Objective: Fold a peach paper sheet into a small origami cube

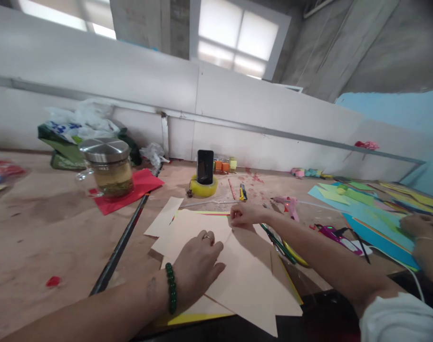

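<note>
Several pale cream paper sheets [237,280] lie overlapping in front of me, with yellow and red sheet edges showing beneath. My left hand [197,261], wearing a ring and a green bead bracelet [171,288], rests on the top sheet with its thumb apart and its fingers slightly bent. Close to the far edge of the paper, my right hand [245,214] is closed with its fingertips pressed together low over the sheet. Whatever lies between those fingertips is hidden or too small to name. Green pencils [278,243] lie under my right forearm, beside the sheets.
A phone [205,166] stands in a yellow tape roll [203,186]. To the left is a lidded glass mug [109,168] on red paper [145,183]. A utility knife [243,192], a pink glue gun [289,205] and another person's hand [421,225] are rightward.
</note>
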The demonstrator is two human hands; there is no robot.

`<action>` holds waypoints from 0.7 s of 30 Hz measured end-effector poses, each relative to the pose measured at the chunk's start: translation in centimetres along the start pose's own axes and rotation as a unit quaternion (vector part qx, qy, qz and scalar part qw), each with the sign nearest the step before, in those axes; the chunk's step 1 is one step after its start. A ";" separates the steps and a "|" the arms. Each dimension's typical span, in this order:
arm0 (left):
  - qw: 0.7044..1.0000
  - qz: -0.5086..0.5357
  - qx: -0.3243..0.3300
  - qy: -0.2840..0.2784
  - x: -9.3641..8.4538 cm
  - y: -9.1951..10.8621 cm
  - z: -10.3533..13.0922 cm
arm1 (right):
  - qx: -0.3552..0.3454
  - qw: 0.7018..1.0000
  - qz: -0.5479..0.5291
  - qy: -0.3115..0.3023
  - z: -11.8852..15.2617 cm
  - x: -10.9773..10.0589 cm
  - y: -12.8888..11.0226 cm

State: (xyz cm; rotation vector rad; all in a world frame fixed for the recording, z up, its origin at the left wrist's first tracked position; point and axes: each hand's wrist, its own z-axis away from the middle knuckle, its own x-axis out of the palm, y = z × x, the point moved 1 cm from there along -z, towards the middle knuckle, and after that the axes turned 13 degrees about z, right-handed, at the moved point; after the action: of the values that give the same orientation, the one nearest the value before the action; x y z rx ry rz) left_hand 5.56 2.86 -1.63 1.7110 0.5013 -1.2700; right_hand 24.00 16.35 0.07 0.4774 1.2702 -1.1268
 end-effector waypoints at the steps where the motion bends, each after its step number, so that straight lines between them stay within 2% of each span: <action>1: 1.000 0.001 -0.006 0.011 0.1 -0.3 -0.2 | -0.002 1.000 -0.006 -0.007 0.0 -0.2 -0.2; 5: 0.999 0.010 -0.003 0.033 0.4 -1.2 -0.7 | -0.029 0.999 -0.045 -0.012 -0.2 0.8 -1.4; 8: 0.998 0.037 -0.013 0.040 0.3 -1.7 -0.8 | -0.083 0.982 -0.168 0.025 -0.8 2.1 -1.5; 11: 0.995 0.082 -0.035 0.048 0.2 -2.2 -0.8 | -0.103 0.961 -0.255 0.041 -1.5 3.0 -0.8; 15: 0.987 0.135 -0.043 0.077 0.2 -2.8 -1.1 | -0.104 0.942 -0.313 0.052 -1.5 3.2 -0.2; 19: 0.985 0.149 -0.039 0.081 -0.4 -3.0 -1.3 | -0.108 0.922 -0.364 0.079 -1.0 2.9 -0.8; 21: 0.983 0.161 -0.034 0.087 -0.7 -3.0 -1.3 | -0.107 0.918 -0.375 0.068 -0.7 2.9 -1.2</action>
State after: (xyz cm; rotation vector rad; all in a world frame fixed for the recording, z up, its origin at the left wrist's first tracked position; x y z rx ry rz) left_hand 3.76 5.61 -2.22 1.7714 0.3466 -0.8685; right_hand 22.30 15.28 -2.47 -0.1306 1.7450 -1.5752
